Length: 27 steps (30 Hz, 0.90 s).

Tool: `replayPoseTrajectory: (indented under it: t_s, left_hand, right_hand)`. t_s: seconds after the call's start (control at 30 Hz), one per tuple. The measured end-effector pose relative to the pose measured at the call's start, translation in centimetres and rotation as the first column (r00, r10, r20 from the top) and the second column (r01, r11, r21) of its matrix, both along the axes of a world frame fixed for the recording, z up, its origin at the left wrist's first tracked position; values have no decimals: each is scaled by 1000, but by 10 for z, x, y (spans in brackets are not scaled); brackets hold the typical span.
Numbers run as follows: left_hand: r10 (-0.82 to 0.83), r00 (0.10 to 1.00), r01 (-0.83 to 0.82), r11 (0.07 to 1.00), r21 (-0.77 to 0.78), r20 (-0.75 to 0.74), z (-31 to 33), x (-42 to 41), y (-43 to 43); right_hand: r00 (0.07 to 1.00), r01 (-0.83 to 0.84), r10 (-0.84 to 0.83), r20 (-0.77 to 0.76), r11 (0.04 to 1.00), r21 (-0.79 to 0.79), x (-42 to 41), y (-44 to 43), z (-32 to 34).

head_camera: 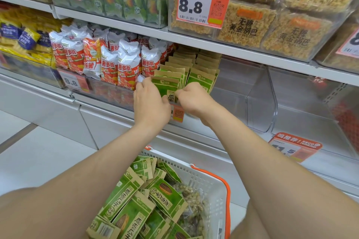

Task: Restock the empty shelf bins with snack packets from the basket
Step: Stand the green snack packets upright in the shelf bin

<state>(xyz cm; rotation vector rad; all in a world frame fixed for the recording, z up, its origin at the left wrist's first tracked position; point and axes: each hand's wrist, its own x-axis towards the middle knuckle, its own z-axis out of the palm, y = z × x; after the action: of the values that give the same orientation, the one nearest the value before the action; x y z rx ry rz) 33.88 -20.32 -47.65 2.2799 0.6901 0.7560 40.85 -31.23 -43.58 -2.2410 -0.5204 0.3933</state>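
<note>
Nearest, the white basket (206,178) holds loose green seed packets (165,198). Above it, the clear shelf bin (229,103) is part-filled with upright rows. The left hand (150,103) and right hand (194,99), close together, pinch the front packet (166,88) by its side edges. It is probably light, flat and slightly slippery.

Both bare forearms reach forward and up, converging so the wrists sit close together. The left grip (150,103) curls its fingers over one edge of a green packet (166,87); the right grip (194,101) (knuckles up, wrist bent) pinches the opposite edge.
</note>
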Motion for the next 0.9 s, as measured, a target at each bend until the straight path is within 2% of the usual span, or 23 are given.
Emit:
replayPoseTrajectory:
  t_s: [0.07,0.17,0.23,0.37,0.43,0.5,0.57,0.63,0.73,0.77,0.83,0.87,0.9]
  left_hand:
    - [10,1000,-10,1000,8,16,3,-1,3]
    - [20,1000,-21,1000,10,21,6,-2,8]
    - [24,1000,-24,1000,15,11,9,-2,10]
    - [14,1000,-14,999,47,-12,11,-6,9]
    - [-5,1000,6,998,60,-22,11,-9,7]
    - [-39,999,40,998,47,-30,12,-11,8]
    - [-91,995,92,994,50,-34,10,-14,10]
    - [-121,993,120,978,170,-4,8,-20,12]
    - [-114,991,77,916,394,72,7,-33,16]
    - [-139,989,110,904,413,42,6,-37,17]
    - [-220,965,256,899,355,-141,-1,-45,23]
    - [-265,919,349,891,291,-292,-5,-48,26]
    - [-314,832,448,867,220,-458,-9,-52,30]
  right_hand:
    - [999,-12,12,-30,1000,-1,3,-5,5]
    - [997,-70,71,0,985,-158,5,-9,8]
    - [986,-163,150,-70,957,-240,6,-6,4]
    - [968,-242,210,-137,929,-281,12,-4,2]
    - [960,-279,253,-121,906,-320,14,-7,2]
    - [961,-261,275,-16,889,-375,10,-9,-1]
    - [961,-160,233,147,906,-392,2,-11,-2]
    - [927,-14,155,342,924,-382,-10,-15,1]
    - [826,154,55,560,935,-320,-35,-20,17]
    - [797,155,54,601,944,-290,-42,-19,18]
    - [797,65,101,595,966,-250,-54,-13,12]
    - [822,-4,150,550,966,-258,-60,-10,5]
    - [850,-77,216,480,953,-293,-65,-7,-1]
